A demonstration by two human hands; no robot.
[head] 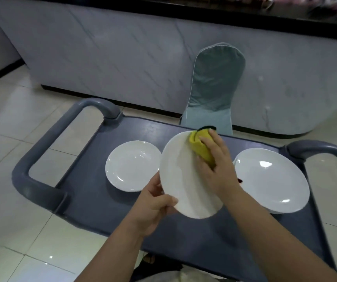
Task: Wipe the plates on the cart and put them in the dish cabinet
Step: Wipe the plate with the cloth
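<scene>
Now, left grip [153, 208] curls round the near rim of the tilted plate [183, 180], and right grip [218, 165] clutches a yellow cloth [199, 145] against its far edge. Beyond, a small plate [131, 165] and a big plate [271, 180] lie on the cart [94, 200], likely unwiped. Early days, nothing shelved.

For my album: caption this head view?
Left hand holds a white plate over the cart; right hand holds a yellow cloth against it.
</scene>
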